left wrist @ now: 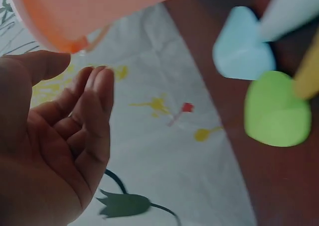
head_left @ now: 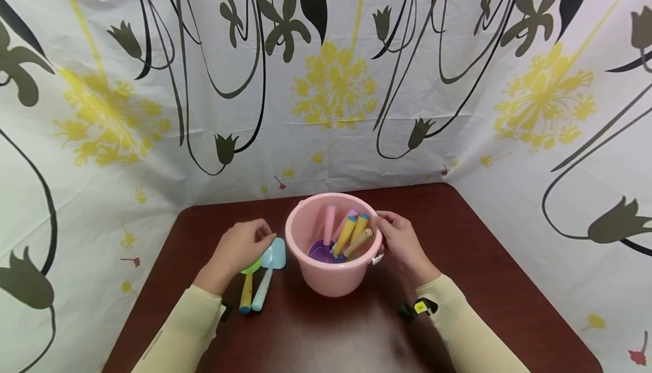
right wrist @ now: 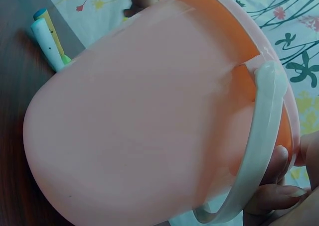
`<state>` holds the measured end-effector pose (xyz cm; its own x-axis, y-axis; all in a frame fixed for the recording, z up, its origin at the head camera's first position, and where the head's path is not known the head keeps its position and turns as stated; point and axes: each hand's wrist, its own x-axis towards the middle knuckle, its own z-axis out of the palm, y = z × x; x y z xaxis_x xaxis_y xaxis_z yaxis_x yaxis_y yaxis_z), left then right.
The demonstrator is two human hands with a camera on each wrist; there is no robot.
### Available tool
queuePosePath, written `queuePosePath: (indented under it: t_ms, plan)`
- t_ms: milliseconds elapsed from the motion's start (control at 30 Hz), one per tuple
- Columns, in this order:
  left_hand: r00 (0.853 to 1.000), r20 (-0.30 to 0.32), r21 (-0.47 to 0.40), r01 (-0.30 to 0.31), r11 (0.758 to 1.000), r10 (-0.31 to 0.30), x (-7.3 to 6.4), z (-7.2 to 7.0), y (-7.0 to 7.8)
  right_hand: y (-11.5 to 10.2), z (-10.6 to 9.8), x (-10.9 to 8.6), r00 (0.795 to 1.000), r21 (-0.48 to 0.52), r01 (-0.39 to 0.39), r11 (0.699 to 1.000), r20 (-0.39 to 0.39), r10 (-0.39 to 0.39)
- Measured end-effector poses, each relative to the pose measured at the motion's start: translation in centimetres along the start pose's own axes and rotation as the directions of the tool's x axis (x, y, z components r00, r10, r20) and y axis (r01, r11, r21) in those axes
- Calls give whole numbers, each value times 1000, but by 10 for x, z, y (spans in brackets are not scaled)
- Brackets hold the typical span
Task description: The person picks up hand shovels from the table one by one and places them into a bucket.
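A pink bucket [head_left: 331, 279] stands on the table, holding several toy tools: a pink handle [head_left: 329, 226], yellow handles with blue ends [head_left: 345, 236], and purple heads [head_left: 320, 253] at the bottom. My right hand [head_left: 404, 243] grips the bucket's rim from the right, thumb on one side and fingers under the lip, close to the white bail handle [right wrist: 261, 131]. My left hand [head_left: 235, 249] hovers left of the bucket with loosely bent fingers and nothing between them. Below it lie a light blue shovel [head_left: 274, 255] and a green shovel with a yellow handle [head_left: 247, 292].
The dark red-brown table [head_left: 489, 305] reaches out on both sides of the bucket. A white floral cloth [head_left: 336, 152] hangs behind the table and along its left and right sides.
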<state>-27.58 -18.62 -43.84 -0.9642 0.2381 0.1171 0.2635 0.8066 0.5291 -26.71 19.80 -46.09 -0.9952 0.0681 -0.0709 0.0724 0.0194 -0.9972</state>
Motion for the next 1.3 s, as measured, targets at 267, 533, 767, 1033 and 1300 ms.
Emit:
queuePosePath:
  t_ms: [267, 533, 767, 1033, 1300]
  plan:
    - [995, 18, 74, 98, 992, -100, -31, 18, -38, 1, 0, 1, 1000, -7, 6, 1000, -8, -6]
    - [958, 78, 132, 265, 955, -276, -58, 35, -59, 2, 1, 1, 1000, -11, -17, 1000, -23, 17]
    - [935, 106, 101, 328, 939, -338, -70, 48, -64, 2, 1, 0, 1000, 8, -18, 1000, -18, 18]
    - [926, 112, 110, 348, 931, -359, -72, 53, -65, 1, 2, -1, 1000, 20, -26, 999, -10, 26]
    - [937, 57, 9, 344, 939, -344, -71, 57, -70, 2, 1, 0, 1000, 15, -11, 1000, -11, 11]
